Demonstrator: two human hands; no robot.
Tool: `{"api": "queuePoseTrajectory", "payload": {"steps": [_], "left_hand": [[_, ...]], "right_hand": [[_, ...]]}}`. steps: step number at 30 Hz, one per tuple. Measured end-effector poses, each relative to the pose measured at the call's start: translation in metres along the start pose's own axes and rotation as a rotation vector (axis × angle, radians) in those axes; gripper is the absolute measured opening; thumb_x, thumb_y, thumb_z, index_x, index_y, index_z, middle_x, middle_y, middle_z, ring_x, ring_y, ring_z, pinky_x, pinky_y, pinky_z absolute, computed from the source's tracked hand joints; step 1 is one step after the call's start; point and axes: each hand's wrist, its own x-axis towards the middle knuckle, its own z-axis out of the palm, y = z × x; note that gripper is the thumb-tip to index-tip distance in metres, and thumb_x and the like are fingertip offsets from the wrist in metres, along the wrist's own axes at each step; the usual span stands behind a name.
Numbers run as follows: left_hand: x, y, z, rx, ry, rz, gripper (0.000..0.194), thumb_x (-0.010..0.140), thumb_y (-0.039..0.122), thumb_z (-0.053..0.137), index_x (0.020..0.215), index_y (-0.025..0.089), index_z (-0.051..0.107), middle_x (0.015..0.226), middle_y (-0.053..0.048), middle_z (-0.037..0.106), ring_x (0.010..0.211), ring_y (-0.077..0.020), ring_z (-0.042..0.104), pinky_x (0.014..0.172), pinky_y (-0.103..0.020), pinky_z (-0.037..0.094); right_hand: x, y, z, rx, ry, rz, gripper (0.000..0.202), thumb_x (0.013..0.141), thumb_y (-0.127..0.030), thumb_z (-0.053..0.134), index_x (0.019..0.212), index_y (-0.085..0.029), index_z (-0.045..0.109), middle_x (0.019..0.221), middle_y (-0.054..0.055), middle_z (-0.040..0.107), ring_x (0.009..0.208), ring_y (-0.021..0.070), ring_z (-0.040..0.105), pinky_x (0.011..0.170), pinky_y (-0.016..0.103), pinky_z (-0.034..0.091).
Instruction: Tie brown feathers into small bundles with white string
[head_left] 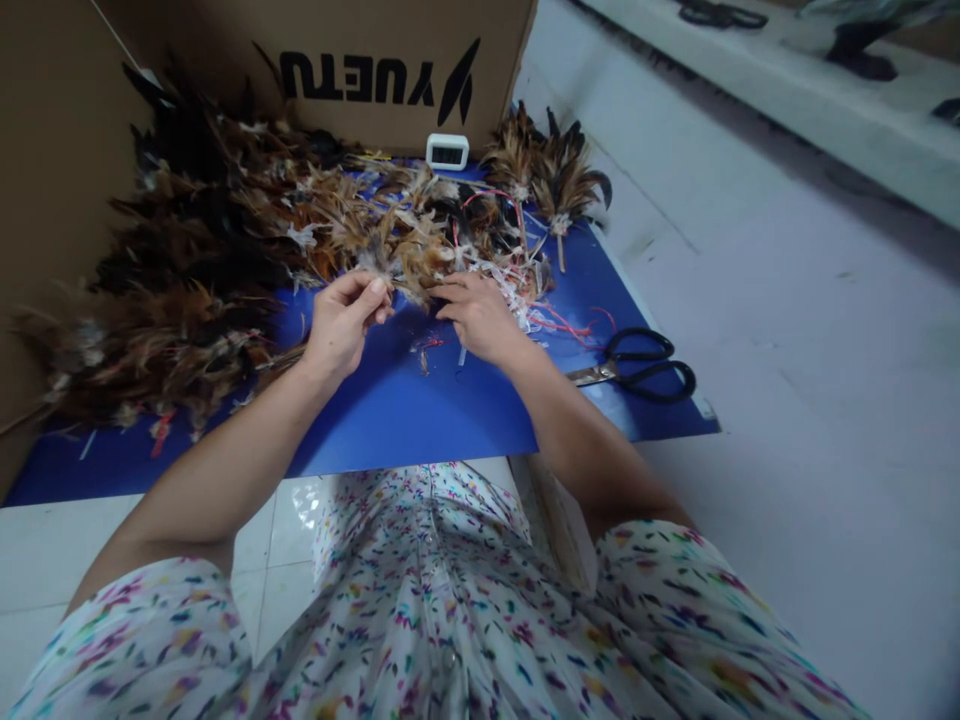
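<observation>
Brown and black feathers (315,215) lie in a broad heap over the back and left of the blue table top (420,420). My left hand (349,315) is closed in a pinch on the base of a small greyish feather at the heap's front edge. Just right of it, my right hand (480,312) reaches over the feathers with its fingers stretched out and apart, palm down. White and pink strings (517,300) lie tangled beside my right hand. Loose red and white bits (429,345) are scattered on the blue surface between and below the hands.
Black-handled scissors (637,368) lie at the table's right, beyond my right forearm. A small white digital clock (447,152) stands at the back, before a cardboard box (375,40). Two feather bundles (559,185) rest at the back right. A pale wall (750,300) borders the right side.
</observation>
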Motion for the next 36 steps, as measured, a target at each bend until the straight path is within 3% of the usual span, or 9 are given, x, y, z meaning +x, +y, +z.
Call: {"api": "queuePoseTrajectory", "payload": {"steps": [5, 11, 17, 21, 25, 36], "left_hand": [[0.000, 0.000, 0.000, -0.043, 0.004, 0.002, 0.036, 0.065, 0.040, 0.090, 0.068, 0.016, 0.063, 0.062, 0.004, 0.062, 0.046, -0.0028, 0.050, 0.057, -0.019, 0.053], [0.001, 0.001, -0.001, -0.046, -0.002, -0.011, 0.036, 0.064, 0.041, 0.090, 0.067, 0.017, 0.064, 0.063, 0.004, 0.063, 0.046, -0.0029, 0.051, 0.056, -0.019, 0.052], [-0.001, 0.001, 0.000, -0.045, -0.044, -0.065, 0.041, 0.058, 0.044, 0.093, 0.069, 0.017, 0.064, 0.073, 0.002, 0.069, 0.050, -0.0053, 0.058, 0.056, -0.020, 0.053], [-0.004, -0.001, 0.001, -0.031, -0.071, -0.153, 0.042, 0.058, 0.045, 0.092, 0.071, 0.016, 0.063, 0.073, 0.000, 0.070, 0.054, -0.0078, 0.064, 0.057, -0.021, 0.055], [-0.007, -0.001, 0.003, -0.059, -0.106, -0.242, 0.046, 0.053, 0.045, 0.094, 0.069, 0.016, 0.062, 0.063, 0.003, 0.066, 0.054, -0.0101, 0.065, 0.060, -0.024, 0.059], [-0.010, 0.000, 0.006, -0.088, -0.106, -0.279, 0.041, 0.054, 0.039, 0.095, 0.071, 0.015, 0.066, 0.066, 0.002, 0.069, 0.055, -0.0100, 0.067, 0.061, -0.024, 0.060]], "right_hand": [[0.003, -0.007, 0.004, -0.008, -0.088, -0.042, 0.038, 0.095, -0.008, 0.041, 0.115, -0.016, 0.073, 0.133, 0.011, 0.068, 0.132, 0.0307, 0.050, 0.103, 0.053, 0.039], [0.003, 0.010, 0.000, 0.428, 0.188, -0.071, 0.035, 0.093, -0.012, 0.048, 0.115, -0.019, 0.074, 0.126, 0.010, 0.070, 0.122, 0.0217, 0.061, 0.109, 0.045, 0.046], [0.000, 0.011, -0.020, 0.873, 0.388, 0.114, 0.013, 0.085, -0.029, 0.069, 0.092, -0.024, 0.079, 0.105, 0.003, 0.077, 0.105, 0.0178, 0.069, 0.101, 0.039, 0.052], [-0.002, 0.003, -0.027, 1.132, 0.374, 0.248, 0.015, 0.078, -0.035, 0.076, 0.088, -0.024, 0.080, 0.102, 0.002, 0.077, 0.102, 0.0173, 0.069, 0.096, 0.036, 0.055], [-0.003, -0.004, -0.029, 1.295, 0.353, 0.288, 0.017, 0.072, -0.033, 0.081, 0.086, -0.024, 0.080, 0.100, 0.002, 0.077, 0.097, 0.0162, 0.069, 0.089, 0.032, 0.057], [-0.004, -0.012, -0.027, 1.400, 0.312, 0.322, 0.015, 0.069, -0.028, 0.081, 0.084, -0.026, 0.081, 0.100, 0.000, 0.078, 0.094, 0.0133, 0.068, 0.090, 0.030, 0.053]]}}
